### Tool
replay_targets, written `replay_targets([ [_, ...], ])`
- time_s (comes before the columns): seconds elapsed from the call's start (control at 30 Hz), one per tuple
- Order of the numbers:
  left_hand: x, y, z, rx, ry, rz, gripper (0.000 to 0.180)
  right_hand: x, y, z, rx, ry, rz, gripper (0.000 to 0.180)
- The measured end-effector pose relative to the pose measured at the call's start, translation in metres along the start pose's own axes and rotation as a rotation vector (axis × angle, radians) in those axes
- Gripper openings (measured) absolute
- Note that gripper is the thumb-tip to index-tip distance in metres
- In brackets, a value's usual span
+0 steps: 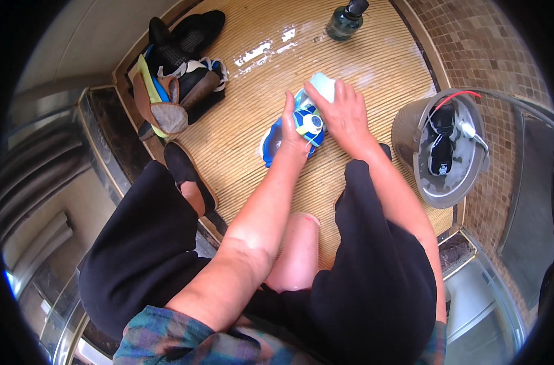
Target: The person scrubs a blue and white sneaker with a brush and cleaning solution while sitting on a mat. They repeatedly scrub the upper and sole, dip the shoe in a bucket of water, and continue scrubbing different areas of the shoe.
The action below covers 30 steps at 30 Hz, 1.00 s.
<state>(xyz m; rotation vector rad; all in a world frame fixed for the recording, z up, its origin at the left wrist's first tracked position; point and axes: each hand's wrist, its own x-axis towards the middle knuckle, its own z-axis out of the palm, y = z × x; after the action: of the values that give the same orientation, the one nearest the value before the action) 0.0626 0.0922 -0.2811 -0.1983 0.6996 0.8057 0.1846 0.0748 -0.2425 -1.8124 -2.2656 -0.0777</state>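
Note:
Over the ribbed floor I hold a small blue shoe (267, 148) with a round white-and-blue dial. My left hand (293, 135) grips it, thumb up along its side; part of the shoe lies hidden behind that hand. A pale blue block-like thing (323, 86), perhaps a brush or sponge, is under the fingers of my right hand (345, 115) at the far end of the shoe. Its underside cannot be seen. White suds cling near the shoe.
Dark and brown shoes (198, 91) are heaped at the far left. A dark bottle (345, 24) stands at the back. On the right, a grey bucket (404, 131) holds black shoes and a white nozzle-like thing. A pink rounded object (298, 252) is between my legs.

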Motion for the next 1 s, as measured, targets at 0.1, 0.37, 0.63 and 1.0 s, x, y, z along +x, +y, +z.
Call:
replay_targets([
  [0.1,0.000,-0.001,0.003,0.001,-0.059,-0.010,0.080,0.021,0.018,0.012,-0.055,-0.044,0.036,0.051],
  [0.37,-0.001,0.005,-0.006,-0.075,-0.153,-0.019,0.088,-0.030,-0.003,0.003,0.350,0.182,0.139,0.065],
  [0.63,0.002,0.003,0.001,-0.094,-0.123,-0.022,0.087,-0.012,0.022,0.016,-0.112,0.065,0.178,0.062],
  [1.0,-0.027,0.030,0.006,-0.325,-0.311,-0.036,0.090,-0.051,0.018,0.021,0.587,0.062,0.806,0.059],
])
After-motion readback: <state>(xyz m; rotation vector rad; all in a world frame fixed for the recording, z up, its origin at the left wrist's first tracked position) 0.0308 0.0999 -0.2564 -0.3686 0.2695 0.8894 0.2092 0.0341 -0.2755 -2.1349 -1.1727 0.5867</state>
